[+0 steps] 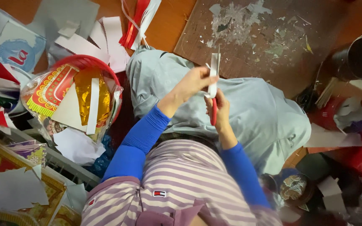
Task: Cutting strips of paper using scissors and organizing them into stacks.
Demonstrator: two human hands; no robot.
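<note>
My left hand (192,83) pinches a narrow white paper strip (214,71) that stands upright above my lap. Just below it, my right hand (220,109) grips red-handled scissors (214,111), whose blades point up along the strip. Both hands hover over my grey-trousered knees (248,113), and blue sleeves cover my forearms. The scissor blades are mostly hidden behind the strip.
A red basin (89,62) with gold, red and white paper pieces sits at my left. White paper offcuts (101,39) lie beyond it. A scrap-covered cardboard sheet (252,33) lies ahead, a dark metal can (359,56) at the far right, and framed pictures (17,188) at the lower left.
</note>
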